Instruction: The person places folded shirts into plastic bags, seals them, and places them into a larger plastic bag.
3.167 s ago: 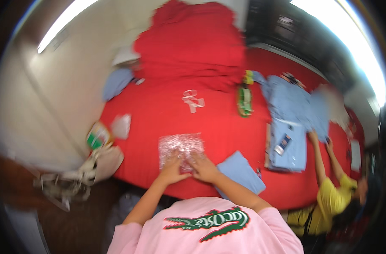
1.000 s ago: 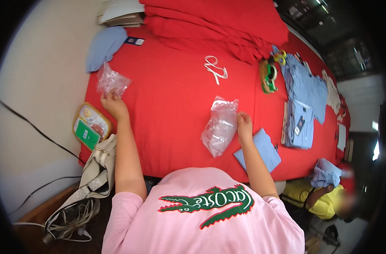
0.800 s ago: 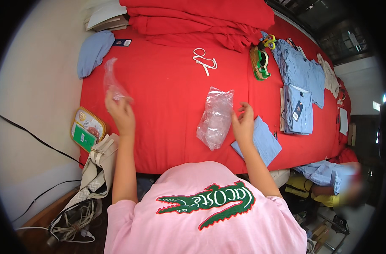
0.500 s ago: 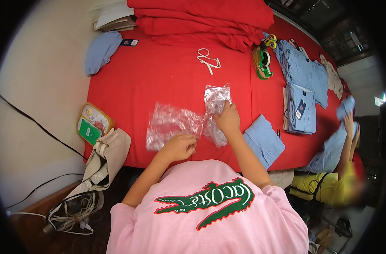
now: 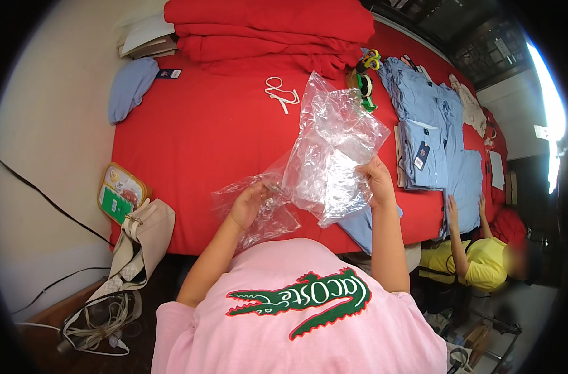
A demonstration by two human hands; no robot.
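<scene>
A large crinkled clear plastic bag [image 5: 324, 146] is lifted above the red cloth, wide and shiny. My right hand [image 5: 379, 182] grips its right edge between thumb and fingers. My left hand [image 5: 249, 204] is closed on thin clear plastic [image 5: 271, 221] that trails down toward my shirt; whether this belongs to the same bag I cannot tell. Partly covered by the bag, a folded light blue garment [image 5: 359, 229] lies near the table's front edge.
Beyond the bag lie a white cord [image 5: 281, 95], a green tape dispenser [image 5: 364, 93] and yellow-handled scissors [image 5: 370, 60]. Folded blue shirts [image 5: 424, 153] are stacked at right, where a co-worker in yellow [image 5: 483, 258] smooths blue fabric. A beige bag [image 5: 150, 227] hangs at left.
My right hand has raised and spread the plastic bag, moving right. My left hand has moved slightly up and left with plastic. The co-worker's blue garment has come down onto the table.
</scene>
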